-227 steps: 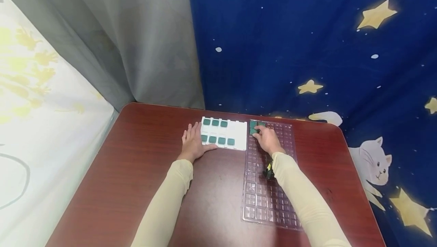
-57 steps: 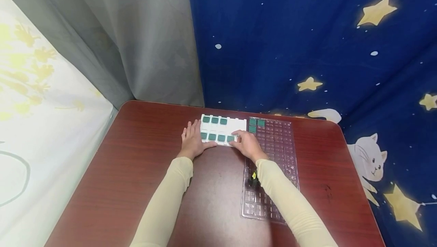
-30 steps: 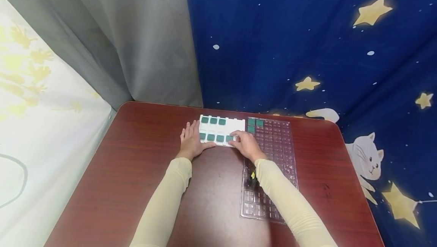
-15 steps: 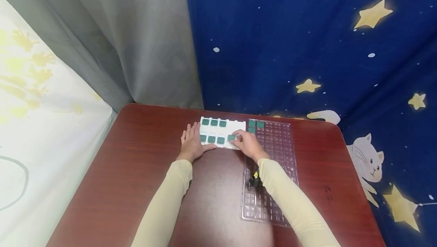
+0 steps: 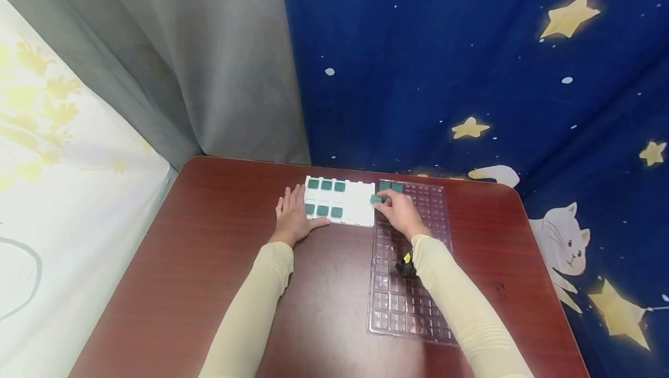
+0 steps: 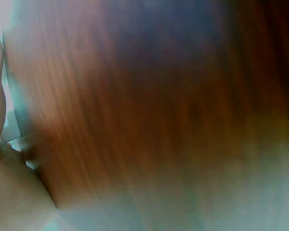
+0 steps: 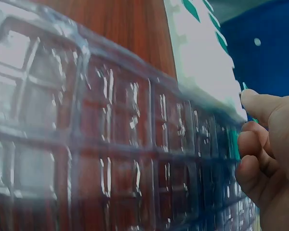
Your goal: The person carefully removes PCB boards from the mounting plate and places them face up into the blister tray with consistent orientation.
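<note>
A white board with raised notches along its edges lies flat at the far side of the table, bearing small green square tiles in two rows. My left hand rests across its left end, fingers straight and thumb along the near edge. Between thumb and fingers, my right hand pinches one green tile at the border of the board and a clear plastic tray. Two more green tiles show in the tray's far left corner; the fingers cover the pockets just nearer.
The divided tray runs from beside the board toward the near side, under the right forearm. A black device with a yellow mark is at the right wrist. Grey and blue curtains hang behind the reddish-brown table.
My right hand has taken the rightmost tile of the board's near row and carried it right to the tray's edge. Three tiles now show in that row. The left hand stays in place.
</note>
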A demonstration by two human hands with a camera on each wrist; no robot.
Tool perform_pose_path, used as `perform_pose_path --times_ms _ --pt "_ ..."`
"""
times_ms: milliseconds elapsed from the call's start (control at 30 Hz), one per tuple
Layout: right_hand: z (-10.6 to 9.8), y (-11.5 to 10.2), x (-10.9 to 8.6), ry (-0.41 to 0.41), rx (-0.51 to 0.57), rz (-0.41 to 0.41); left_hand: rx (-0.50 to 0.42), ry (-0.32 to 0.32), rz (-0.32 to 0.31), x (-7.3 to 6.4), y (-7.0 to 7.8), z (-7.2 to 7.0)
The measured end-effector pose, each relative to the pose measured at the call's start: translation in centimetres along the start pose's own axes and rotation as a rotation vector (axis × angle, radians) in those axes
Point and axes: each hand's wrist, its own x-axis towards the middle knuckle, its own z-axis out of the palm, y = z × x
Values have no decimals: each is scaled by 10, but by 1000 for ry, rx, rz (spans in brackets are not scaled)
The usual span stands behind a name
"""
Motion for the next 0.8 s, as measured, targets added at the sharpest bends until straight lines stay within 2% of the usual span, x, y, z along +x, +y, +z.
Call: perform_pose_path --times_ms 233,567,800 --pt "-7 16 -4 -15 -49 88 9 -16 -8 -2 1 2" --pt "-11 30 -2 45 -108 106 2 -10 1 3 -1 -1" --pt "-11 42 -2 94 -91 113 -5 -1 4 2 -1 0"
